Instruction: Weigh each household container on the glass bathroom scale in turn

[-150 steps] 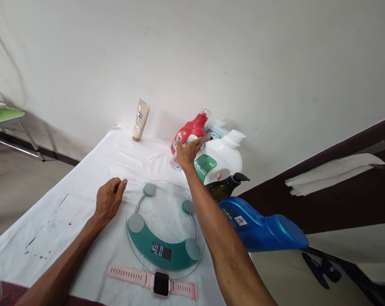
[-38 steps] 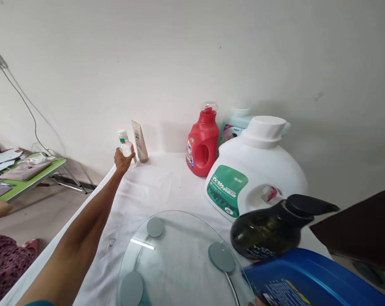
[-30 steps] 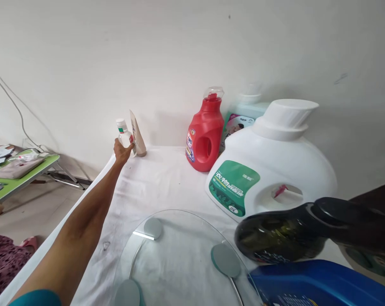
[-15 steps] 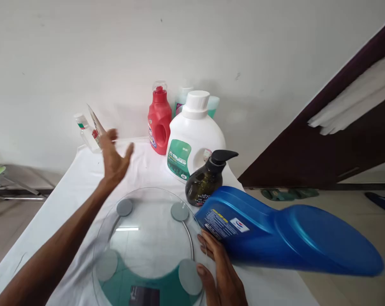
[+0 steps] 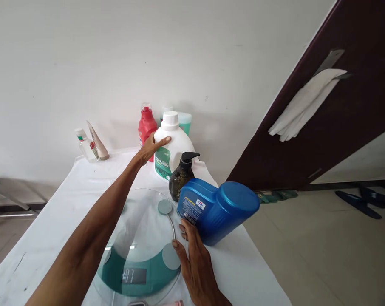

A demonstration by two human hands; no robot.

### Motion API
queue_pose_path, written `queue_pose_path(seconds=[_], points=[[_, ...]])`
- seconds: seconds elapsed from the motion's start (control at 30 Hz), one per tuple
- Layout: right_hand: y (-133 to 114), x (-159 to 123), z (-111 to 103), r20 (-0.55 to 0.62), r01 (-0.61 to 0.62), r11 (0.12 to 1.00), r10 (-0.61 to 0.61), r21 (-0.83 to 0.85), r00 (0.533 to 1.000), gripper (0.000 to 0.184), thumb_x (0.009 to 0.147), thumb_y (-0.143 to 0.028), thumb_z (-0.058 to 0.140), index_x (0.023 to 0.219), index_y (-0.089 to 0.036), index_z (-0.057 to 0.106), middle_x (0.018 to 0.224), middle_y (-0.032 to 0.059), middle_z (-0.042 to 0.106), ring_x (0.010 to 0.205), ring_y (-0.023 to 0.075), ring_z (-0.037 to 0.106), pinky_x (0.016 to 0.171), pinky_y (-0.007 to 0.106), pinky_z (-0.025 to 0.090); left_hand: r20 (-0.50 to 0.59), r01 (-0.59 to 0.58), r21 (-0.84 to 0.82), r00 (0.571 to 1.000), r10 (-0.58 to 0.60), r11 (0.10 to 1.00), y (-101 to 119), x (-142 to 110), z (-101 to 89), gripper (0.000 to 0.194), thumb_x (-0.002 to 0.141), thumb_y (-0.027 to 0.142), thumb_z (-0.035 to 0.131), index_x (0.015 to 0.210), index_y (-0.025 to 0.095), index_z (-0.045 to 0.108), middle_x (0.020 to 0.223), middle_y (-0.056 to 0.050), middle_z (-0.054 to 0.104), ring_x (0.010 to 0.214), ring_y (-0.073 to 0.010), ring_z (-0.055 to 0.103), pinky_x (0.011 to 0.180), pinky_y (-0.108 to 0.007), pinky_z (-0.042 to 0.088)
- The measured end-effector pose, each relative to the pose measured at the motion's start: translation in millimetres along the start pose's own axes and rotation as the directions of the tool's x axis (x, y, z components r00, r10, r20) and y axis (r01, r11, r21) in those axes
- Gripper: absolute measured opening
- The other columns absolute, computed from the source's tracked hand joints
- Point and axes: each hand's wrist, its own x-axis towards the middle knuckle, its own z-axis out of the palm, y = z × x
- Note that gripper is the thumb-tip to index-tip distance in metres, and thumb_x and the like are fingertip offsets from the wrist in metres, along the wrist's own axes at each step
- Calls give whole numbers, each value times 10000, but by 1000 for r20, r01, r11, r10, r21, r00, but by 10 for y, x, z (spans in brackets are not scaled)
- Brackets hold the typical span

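My left hand point(image 5: 150, 149) is on the near left side of a white detergent jug point(image 5: 179, 146) with a green label; its thumb lies across the front and the other fingers are partly hidden. My right hand point(image 5: 197, 263) grips the right rim of a round glass bathroom scale point(image 5: 141, 272), with the thumb over the glass. Lit digits show on the scale's display. Close beyond the right hand, a blue bottle point(image 5: 211, 208) leans on the table. A dark pump bottle point(image 5: 181, 176) stands between it and the jug.
A red detergent bottle point(image 5: 147, 125) and a pale green container point(image 5: 184, 121) stand by the wall. At the far left corner are a clear bottle point(image 5: 86, 146) and a beige tube point(image 5: 98, 142). A pink watch strap point(image 5: 171, 303) shows at the bottom. White cloth point(image 5: 307, 104) hangs on the door handle.
My left hand carried the clear bottle to beside the beige tube, let go, and moved right onto the white jug. My right hand came to the scale's rim. The view has swung right.
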Motion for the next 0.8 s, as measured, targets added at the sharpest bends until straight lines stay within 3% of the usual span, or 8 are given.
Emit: queue_pose_path(seconds=[0.1,0.23,0.47,0.6,0.8], points=[[1,6,-8,-2,18,1000,-18,-3,1000,454,1065,-444,511,1468,-236,513,1438,142,673,1252,292,720,999,452,653,42,52,28,998,-53,998,-14,27,-57,835,595,635,935,1242,183,662,1086,-87,784,1114,-339,731,1001,-510,579],[-13,17,-7,-12,29,1000,-29,-1,999,451,1064,-426,512,1472,-234,507,1422,142,682,1236,287,729,997,442,653,19,23,77,1000,-24,997,14,-63,-144,817,534,485,990,1234,192,688,1151,-113,794,1189,-386,720,1038,-556,591],[-6,13,0,5,17,999,-16,-44,1000,473,1067,-460,497,1475,-222,486,1425,162,673,1216,296,735,959,451,663,-58,52,40,997,-50,998,0,-275,-142,712,551,470,980,1141,160,729,1220,-147,779,1205,-411,706,1039,-570,600],[-22,36,-28,11,8,999,-8,-46,1000,436,1079,-455,471,1460,-244,487,1394,133,689,1184,269,746,939,423,668,-220,16,39,975,-8,999,-65,-301,-35,695,531,455,991,1106,157,740,1148,-131,789,1141,-384,727,967,-529,638],[-47,42,-58,24,-6,1000,7,-28,1000,425,1084,-453,455,1452,-244,493,1382,133,691,1170,262,749,934,414,666,-476,-3,115,877,58,993,-55,-489,-97,743,538,469,990,1159,153,730,1119,-115,786,1080,-345,738,881,-463,655]])
